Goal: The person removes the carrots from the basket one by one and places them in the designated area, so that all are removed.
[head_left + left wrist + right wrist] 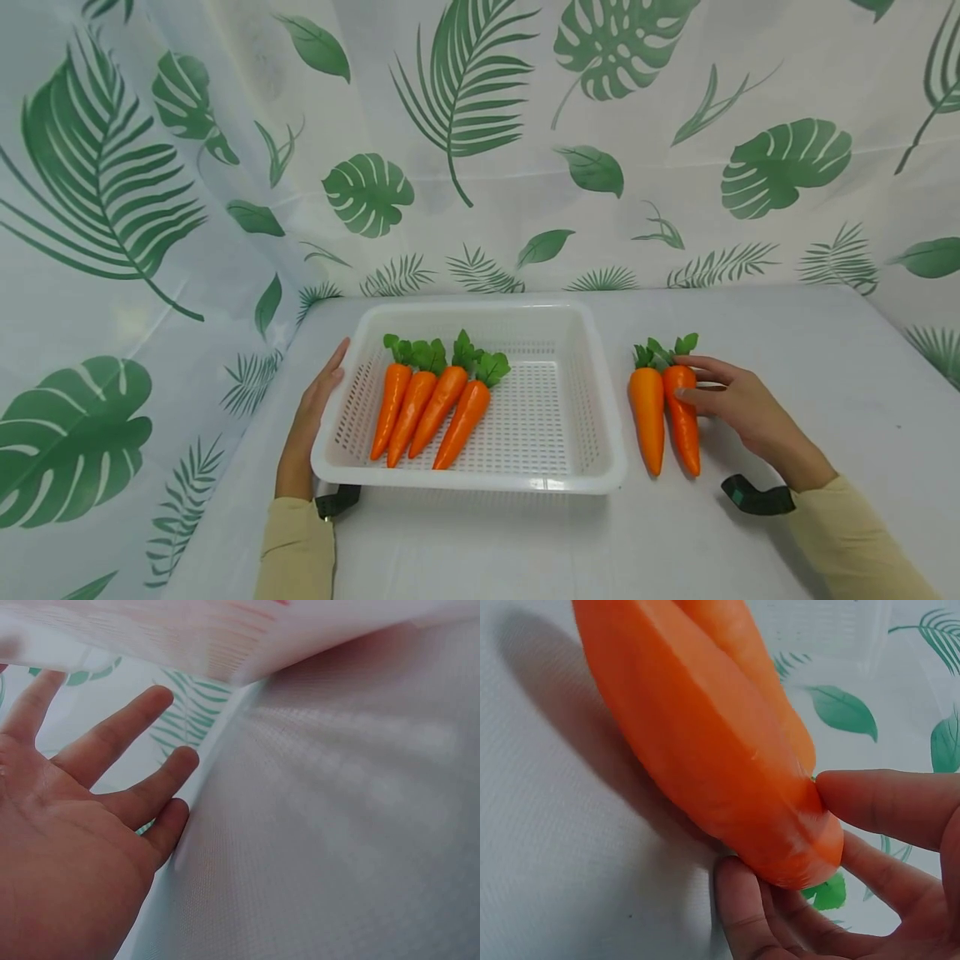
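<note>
A white plastic basket (480, 478) holds several orange carrots (438, 417) with green leafy tops, lying side by side in its left half. My left hand (321, 404) lies along the basket's left wall, fingers extended; the left wrist view shows its palm and spread fingers (120, 742) below the basket's side. To the right of the basket, two more carrots lie together on the table. With thumb and fingers, my right hand (738, 404) pinches the right one of these carrots (684, 425) near its leafy end. The left one (647, 421) lies right alongside.
A white cloth covers the table (480, 550). Behind it and at the left hangs a white curtain (510, 208) printed with green leaves. The basket's perforated floor (532, 417) shows in its right half. Dark wrist cameras (757, 497) sit below both hands.
</note>
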Available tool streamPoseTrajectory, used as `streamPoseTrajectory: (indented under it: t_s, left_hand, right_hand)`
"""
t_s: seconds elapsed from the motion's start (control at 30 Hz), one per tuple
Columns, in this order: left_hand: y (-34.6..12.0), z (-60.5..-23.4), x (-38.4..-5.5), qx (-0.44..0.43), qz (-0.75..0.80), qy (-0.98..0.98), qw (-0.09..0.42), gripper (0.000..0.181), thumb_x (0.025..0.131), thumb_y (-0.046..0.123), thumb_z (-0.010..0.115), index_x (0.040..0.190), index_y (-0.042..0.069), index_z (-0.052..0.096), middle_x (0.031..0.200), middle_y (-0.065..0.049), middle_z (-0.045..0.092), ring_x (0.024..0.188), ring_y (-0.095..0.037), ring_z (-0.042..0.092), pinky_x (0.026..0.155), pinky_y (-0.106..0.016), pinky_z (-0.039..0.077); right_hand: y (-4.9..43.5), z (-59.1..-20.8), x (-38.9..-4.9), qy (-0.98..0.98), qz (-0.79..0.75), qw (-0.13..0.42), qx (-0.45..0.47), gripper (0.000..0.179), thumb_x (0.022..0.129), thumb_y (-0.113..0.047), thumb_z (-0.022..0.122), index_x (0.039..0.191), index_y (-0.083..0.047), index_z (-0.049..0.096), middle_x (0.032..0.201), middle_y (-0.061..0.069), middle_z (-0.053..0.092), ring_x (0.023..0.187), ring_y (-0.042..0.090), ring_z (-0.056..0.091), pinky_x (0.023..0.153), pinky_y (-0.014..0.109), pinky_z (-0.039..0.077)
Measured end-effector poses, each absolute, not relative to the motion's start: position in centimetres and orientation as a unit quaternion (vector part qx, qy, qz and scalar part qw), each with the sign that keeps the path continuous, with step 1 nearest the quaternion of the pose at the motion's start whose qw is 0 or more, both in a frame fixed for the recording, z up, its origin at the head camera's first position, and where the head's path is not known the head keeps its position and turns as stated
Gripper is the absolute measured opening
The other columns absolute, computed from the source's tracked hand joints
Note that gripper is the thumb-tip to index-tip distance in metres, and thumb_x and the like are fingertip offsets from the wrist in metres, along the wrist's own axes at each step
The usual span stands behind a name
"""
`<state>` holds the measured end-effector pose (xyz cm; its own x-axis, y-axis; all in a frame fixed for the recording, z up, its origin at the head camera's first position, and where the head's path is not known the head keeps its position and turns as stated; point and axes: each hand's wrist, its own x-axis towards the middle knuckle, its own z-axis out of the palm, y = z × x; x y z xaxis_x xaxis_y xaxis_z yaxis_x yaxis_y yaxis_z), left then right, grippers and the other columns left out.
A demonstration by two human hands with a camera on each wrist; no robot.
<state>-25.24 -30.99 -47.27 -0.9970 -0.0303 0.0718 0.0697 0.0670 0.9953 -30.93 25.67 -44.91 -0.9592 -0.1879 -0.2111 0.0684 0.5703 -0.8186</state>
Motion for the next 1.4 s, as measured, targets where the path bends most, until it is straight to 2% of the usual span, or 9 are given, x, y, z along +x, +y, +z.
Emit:
streamPoseTrajectory:
  t_s: [0.27,0.4,0.63,0.8,0.93,1.1,1.27,1.4]
  left_hand:
    - [-31.01,-47.28,-25.27,-0.019,-0.682,-0.73,0.035,0.062,0.116,0.041,0.036,0.174,0.024,0.02,0.176,0.004,0.024,0.156,-0.031,0.032,0.112,-0.032,0.044]
    - [-31.07,-47.28,-25.26,-0.02,-0.682,-0.731,0.036,0.062,0.116,0.041,0.036,0.173,0.022,0.02,0.176,0.004,0.025,0.155,-0.031,0.032,0.111,-0.031,0.044]
    - [-31.15,-47.26,-25.21,-0.027,-0.688,-0.724,0.034,0.06,0.116,0.042,0.036,0.173,0.029,0.023,0.175,0.005,0.027,0.154,-0.03,0.033,0.11,-0.028,0.045]
    - [-31.13,-47.25,-25.2,-0.026,-0.69,-0.723,0.029,0.058,0.116,0.042,0.036,0.173,0.033,0.024,0.176,0.006,0.025,0.155,-0.029,0.032,0.115,-0.036,0.041]
    - [-31.09,-47.22,-25.2,-0.025,-0.692,-0.721,0.027,0.059,0.116,0.041,0.036,0.173,0.031,0.023,0.176,0.007,0.024,0.156,-0.029,0.031,0.118,-0.044,0.036]
    - [-31.05,-47.13,-25.17,-0.025,-0.693,-0.72,0.026,0.062,0.116,0.041,0.036,0.174,0.024,0.019,0.176,0.006,0.024,0.156,-0.029,0.031,0.117,-0.041,0.038]
    - [-31.08,-47.1,-25.17,-0.022,-0.69,-0.723,0.028,0.061,0.116,0.041,0.035,0.174,0.025,0.02,0.176,0.005,0.024,0.156,-0.03,0.031,0.114,-0.036,0.041]
    - [-31.06,-47.1,-25.18,-0.019,-0.684,-0.729,0.029,0.059,0.116,0.041,0.035,0.173,0.029,0.022,0.176,0.007,0.024,0.156,-0.028,0.03,0.118,-0.042,0.037]
  right_hand:
    - [25.37,-45.21,-30.92,0.883,-0.451,0.12,-0.039,0.066,0.108,-0.024,0.065,0.161,0.005,0.039,0.154,0.041,0.038,0.133,0.06,0.044,0.104,0.069,0.048]
    - [25.2,-45.31,-31.0,0.888,-0.443,0.114,-0.043,0.066,0.107,-0.025,0.066,0.161,0.005,0.04,0.154,0.04,0.04,0.133,0.06,0.045,0.104,0.07,0.048]
    - [25.06,-45.62,-31.09,0.893,-0.435,0.103,-0.049,0.067,0.107,-0.029,0.068,0.16,0.003,0.042,0.152,0.04,0.043,0.131,0.058,0.048,0.099,0.063,0.054]
    - [24.93,-45.78,-31.09,0.896,-0.431,0.099,-0.052,0.066,0.106,-0.028,0.068,0.159,0.003,0.043,0.151,0.041,0.045,0.13,0.056,0.05,0.097,0.062,0.055]
    - [24.87,-45.76,-31.02,0.898,-0.427,0.096,-0.052,0.066,0.106,-0.028,0.068,0.159,0.004,0.044,0.15,0.041,0.047,0.128,0.055,0.052,0.098,0.064,0.054]
    - [24.86,-45.7,-30.95,0.897,-0.428,0.099,-0.052,0.067,0.107,-0.029,0.068,0.159,0.004,0.043,0.15,0.042,0.046,0.13,0.056,0.051,0.102,0.069,0.05]
    - [24.82,-45.64,-30.92,0.894,-0.434,0.102,-0.051,0.067,0.107,-0.029,0.067,0.16,0.003,0.042,0.152,0.042,0.045,0.131,0.057,0.048,0.104,0.072,0.047]
    - [24.83,-45.56,-30.87,0.893,-0.435,0.105,-0.05,0.067,0.108,-0.03,0.066,0.16,0.003,0.042,0.153,0.042,0.043,0.133,0.058,0.046,0.104,0.074,0.045]
